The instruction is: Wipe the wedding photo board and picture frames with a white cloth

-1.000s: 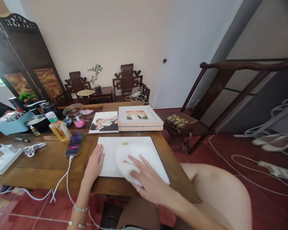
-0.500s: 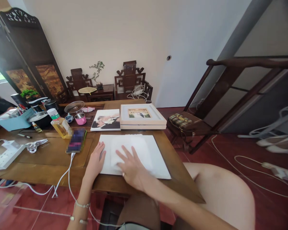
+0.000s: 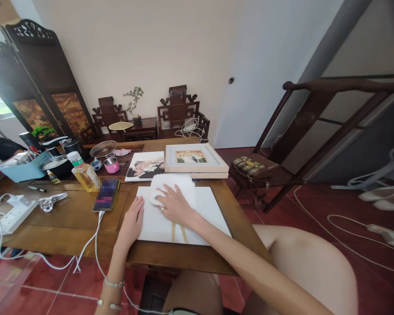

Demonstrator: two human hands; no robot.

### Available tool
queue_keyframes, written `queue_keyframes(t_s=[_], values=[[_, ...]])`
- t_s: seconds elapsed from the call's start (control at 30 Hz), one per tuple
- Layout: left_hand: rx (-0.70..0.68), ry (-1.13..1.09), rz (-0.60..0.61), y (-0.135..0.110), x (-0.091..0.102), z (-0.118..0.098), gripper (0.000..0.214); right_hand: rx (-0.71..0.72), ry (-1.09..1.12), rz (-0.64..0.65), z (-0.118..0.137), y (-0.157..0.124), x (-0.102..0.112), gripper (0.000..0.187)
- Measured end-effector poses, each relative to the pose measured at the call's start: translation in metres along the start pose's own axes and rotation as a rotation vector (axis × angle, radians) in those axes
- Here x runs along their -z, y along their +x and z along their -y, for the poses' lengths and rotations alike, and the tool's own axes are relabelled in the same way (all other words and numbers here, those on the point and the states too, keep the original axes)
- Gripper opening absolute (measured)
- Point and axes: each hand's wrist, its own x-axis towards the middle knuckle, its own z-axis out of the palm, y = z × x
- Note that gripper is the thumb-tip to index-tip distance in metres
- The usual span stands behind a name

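A white flat board lies on the wooden table in front of me. My left hand rests flat along its left edge, fingers stretched out and holding nothing. On a white sheet of tissue or cloth, my right hand is spread and pressing down. The sheet bunches a little at the fingertips and its far edge passes beyond the board's far edge. Two tan streaks show on the board below my right hand; I cannot tell whether they are marks or print.
Behind the board are a photo panel and stacked picture frames. To the left stand a phone on a white cable, a bottle of yellow liquid, a pink cup and a power strip. A wooden chair is at right.
My right hand has slid away from me with the white sheet, toward the board's far edge, and the tan streaks have come into sight. My left hand stays in place.
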Motion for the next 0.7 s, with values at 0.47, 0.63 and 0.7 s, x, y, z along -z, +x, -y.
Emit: queue_keyframes(t_s=[0.47, 0.63, 0.7], values=[[0.022, -0.043, 0.011, 0.000, 0.002, 0.001, 0.043, 0.194, 0.183, 0.110, 0.043, -0.094, 0.007, 0.028], [0.046, -0.097, 0.002, -0.001, -0.001, 0.001, 0.045, 0.046, 0.145, 0.037, 0.015, -0.061, 0.001, 0.032], [0.057, -0.159, -0.022, -0.001, 0.002, -0.002, 0.046, 0.000, 0.094, 0.029, 0.016, -0.040, -0.003, 0.032]])
